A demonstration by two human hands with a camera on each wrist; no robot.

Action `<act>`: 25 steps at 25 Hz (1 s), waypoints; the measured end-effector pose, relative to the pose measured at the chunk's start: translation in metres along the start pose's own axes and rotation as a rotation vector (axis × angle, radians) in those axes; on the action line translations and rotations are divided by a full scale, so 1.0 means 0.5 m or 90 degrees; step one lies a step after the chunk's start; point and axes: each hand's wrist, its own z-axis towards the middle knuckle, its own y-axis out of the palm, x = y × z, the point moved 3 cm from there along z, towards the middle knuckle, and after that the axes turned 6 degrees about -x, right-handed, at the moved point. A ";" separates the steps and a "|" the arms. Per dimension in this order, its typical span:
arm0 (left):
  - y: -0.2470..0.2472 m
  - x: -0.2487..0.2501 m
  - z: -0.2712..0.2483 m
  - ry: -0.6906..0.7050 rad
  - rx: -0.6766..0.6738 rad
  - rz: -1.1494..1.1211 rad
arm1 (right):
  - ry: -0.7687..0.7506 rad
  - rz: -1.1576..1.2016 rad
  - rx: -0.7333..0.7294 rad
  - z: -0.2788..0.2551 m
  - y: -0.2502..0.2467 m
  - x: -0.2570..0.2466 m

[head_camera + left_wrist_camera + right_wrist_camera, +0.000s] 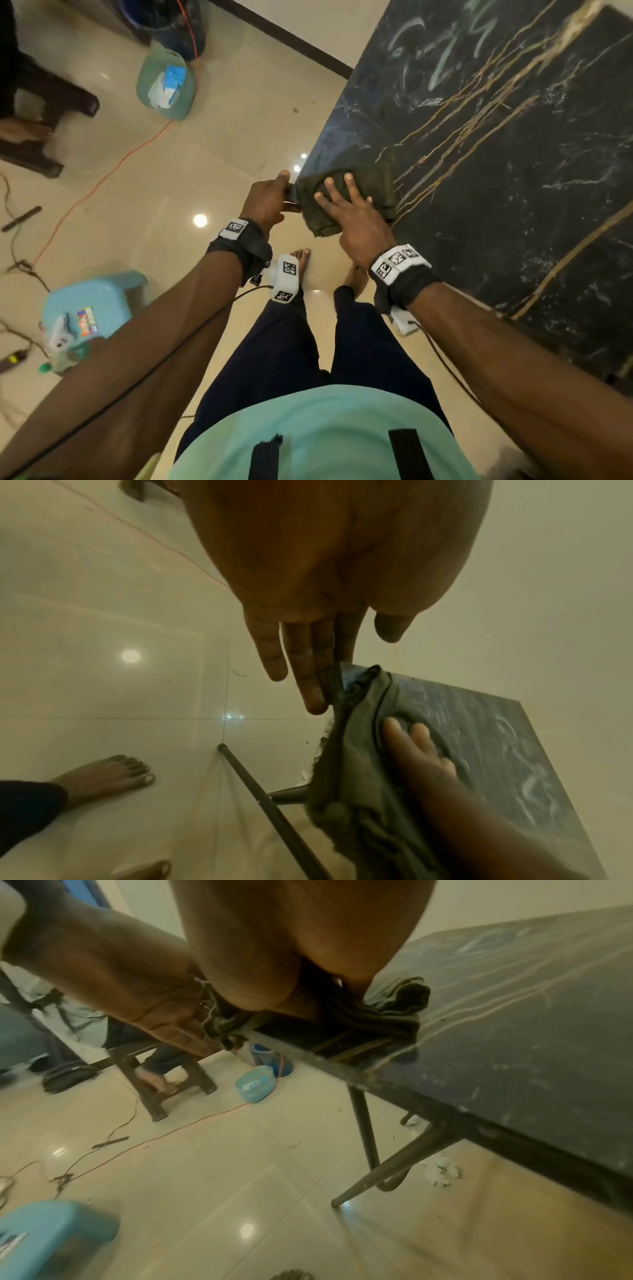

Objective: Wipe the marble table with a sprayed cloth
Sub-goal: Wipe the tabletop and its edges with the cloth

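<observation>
The black marble table [513,171] with gold veins fills the right of the head view. A dark green cloth [375,190] lies bunched on its near left corner and hangs a little over the edge. My right hand [337,197] lies flat on the cloth with fingers spread, pressing it down. My left hand [270,202] is beside the corner; in the left wrist view its fingers [304,674] are straight and touch the table edge next to the cloth [352,777]. Pale smears [442,51] mark the far part of the table.
A teal bin [166,84] with paper in it, an orange cable [102,174] and a dark stool [41,113] are on the tiled floor to the left. A blue stool [89,308] stands near my left arm. Metal table legs [363,1123] and crumpled paper [438,1169] are under the table.
</observation>
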 end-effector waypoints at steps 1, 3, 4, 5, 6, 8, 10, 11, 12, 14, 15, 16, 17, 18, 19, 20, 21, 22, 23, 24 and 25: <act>0.001 -0.005 -0.008 -0.011 0.005 -0.038 | -0.010 -0.016 -0.004 -0.008 0.009 -0.008; 0.002 -0.021 -0.021 -0.028 0.024 -0.101 | -0.036 -0.031 -0.006 0.002 0.006 -0.018; 0.002 -0.028 -0.025 -0.034 0.033 -0.130 | -0.049 -0.032 -0.009 0.017 -0.004 -0.022; 0.001 -0.036 -0.029 -0.041 0.041 -0.156 | -0.062 -0.037 -0.010 0.034 -0.014 -0.027; 0.001 -0.042 -0.032 -0.047 0.047 -0.172 | -0.069 -0.043 -0.006 0.052 -0.025 -0.034; 0.001 -0.056 -0.040 -0.055 0.058 -0.182 | -0.070 -0.054 0.006 0.077 -0.038 -0.050; 0.000 -0.064 -0.044 -0.058 0.069 -0.184 | -0.067 -0.059 0.012 0.074 -0.032 -0.060; 0.000 -0.065 -0.047 -0.056 0.073 -0.181 | -0.073 -0.068 0.009 0.063 -0.021 -0.060; -0.001 -0.062 -0.047 -0.052 0.075 -0.177 | -0.085 -0.087 0.005 0.050 -0.010 -0.058; -0.002 -0.058 -0.045 -0.052 0.079 -0.171 | -0.110 -0.121 -0.006 0.019 0.011 -0.050; -0.001 -0.056 -0.044 -0.052 0.080 -0.168 | -0.118 -0.130 -0.011 0.013 0.017 -0.045; 0.000 -0.055 -0.043 -0.052 0.082 -0.166 | -0.121 -0.129 -0.011 0.013 0.016 -0.041; 0.001 -0.052 -0.044 -0.051 0.084 -0.165 | -0.123 -0.123 -0.006 0.020 0.010 -0.040; 0.002 -0.050 -0.042 -0.049 0.084 -0.164 | -0.123 -0.118 0.002 0.031 0.002 -0.041; 0.003 -0.049 -0.042 -0.048 0.086 -0.161 | -0.118 -0.115 0.007 0.043 -0.007 -0.040; 0.004 -0.049 -0.040 -0.047 0.087 -0.155 | -0.110 -0.107 0.012 0.056 -0.016 -0.037; 0.007 -0.046 -0.041 -0.046 0.086 -0.147 | -0.099 -0.095 0.017 0.067 -0.027 -0.033; 0.011 -0.043 -0.041 -0.045 0.085 -0.138 | -0.087 -0.080 0.022 0.075 -0.039 -0.024; 0.014 -0.039 -0.040 -0.047 0.085 -0.127 | -0.075 -0.067 0.027 0.082 -0.052 -0.012; 0.016 -0.034 -0.038 -0.048 0.083 -0.122 | -0.062 -0.057 0.029 0.091 -0.067 0.003; 0.019 -0.029 -0.035 -0.046 0.078 -0.112 | -0.048 -0.048 0.035 0.099 -0.083 0.021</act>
